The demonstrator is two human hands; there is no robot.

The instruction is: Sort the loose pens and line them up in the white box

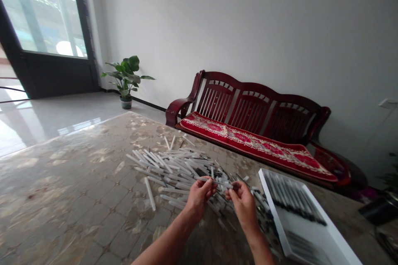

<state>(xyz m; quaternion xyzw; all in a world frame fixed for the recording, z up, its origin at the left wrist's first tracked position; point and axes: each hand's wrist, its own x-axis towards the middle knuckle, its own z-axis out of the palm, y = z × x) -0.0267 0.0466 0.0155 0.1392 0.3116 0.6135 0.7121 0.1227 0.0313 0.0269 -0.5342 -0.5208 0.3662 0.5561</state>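
My left hand [200,193] pinches one end of a thin pen part [220,182], thumb against fingers. My right hand [243,203] grips its other end, where a short translucent piece shows at the fingertips. Whether these are one part or two joined cannot be made out. Beneath and beyond both hands spreads a loose pile of whitish translucent pen barrels [169,165], with dark slim parts and small clear pieces mixed in towards the right. To the right of my right hand lies a white open box [311,224] holding two groups of pens [295,194] with dark ends.
A patterned table cover [93,186] lies under everything. Behind the table stands a dark red wooden bench [248,101] with a red floral cushion [248,136]. One potted plant [126,76] is by the wall. A dark object [379,211] sits at the right edge.
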